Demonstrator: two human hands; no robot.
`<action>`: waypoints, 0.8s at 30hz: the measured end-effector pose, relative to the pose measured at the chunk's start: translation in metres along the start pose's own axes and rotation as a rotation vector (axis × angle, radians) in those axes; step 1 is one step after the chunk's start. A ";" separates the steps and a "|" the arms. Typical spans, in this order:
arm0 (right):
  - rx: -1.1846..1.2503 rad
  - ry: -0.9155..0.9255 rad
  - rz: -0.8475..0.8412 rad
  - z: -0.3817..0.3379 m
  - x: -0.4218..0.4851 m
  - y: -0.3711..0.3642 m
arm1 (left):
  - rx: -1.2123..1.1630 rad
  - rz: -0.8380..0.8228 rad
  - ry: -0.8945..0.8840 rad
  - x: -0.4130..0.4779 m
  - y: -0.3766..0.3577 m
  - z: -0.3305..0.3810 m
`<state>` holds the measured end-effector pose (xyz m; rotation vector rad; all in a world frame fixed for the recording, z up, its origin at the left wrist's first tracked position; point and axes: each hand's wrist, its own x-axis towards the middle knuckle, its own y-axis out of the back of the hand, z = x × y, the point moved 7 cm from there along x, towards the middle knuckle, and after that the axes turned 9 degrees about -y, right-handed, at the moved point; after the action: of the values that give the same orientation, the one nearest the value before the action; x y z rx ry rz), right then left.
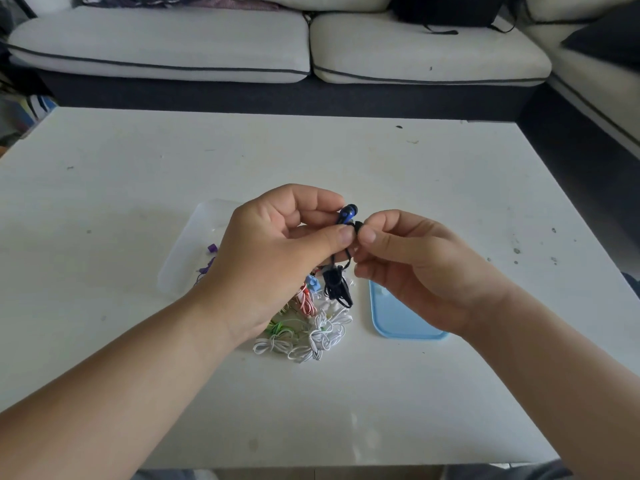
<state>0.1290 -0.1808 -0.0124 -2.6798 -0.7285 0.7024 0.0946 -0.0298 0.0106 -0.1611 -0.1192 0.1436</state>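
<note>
While up over the white table (pixel 450 174), pinching blue earbud (pixel 347 214) in left hand (pixel 277 251), nipping small black piece (pixel 358 225) beside it with right hand (pixel 415 268). Dangling black cord bundle (pixel 336 287) over earphone pile (pixel 311 334); blocking half of clear tub (pixel 187 244) and blue lid (pixel 398 320). Can't make out any lettering.

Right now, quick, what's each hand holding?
Left hand: closed, pinching the blue earbud.
Right hand: closed, pinching the black cord just beside that earbud.

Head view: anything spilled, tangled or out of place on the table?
Yes. White, green and orange earphones lie heaped loose on the table beside the clear container, not in it; the blue lid lies off to their right.
</note>
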 end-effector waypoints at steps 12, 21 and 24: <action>-0.032 -0.024 0.017 0.001 0.000 0.006 | 0.055 -0.019 0.043 0.001 0.003 -0.004; -0.016 -0.112 -0.018 0.007 0.001 0.006 | 0.071 -0.043 0.075 0.001 0.001 -0.005; -0.031 -0.092 0.000 0.007 0.001 0.007 | 0.049 -0.040 0.082 0.000 0.000 -0.005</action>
<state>0.1291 -0.1849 -0.0213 -2.6902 -0.7683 0.8259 0.0955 -0.0305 0.0055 -0.1151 -0.0371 0.0996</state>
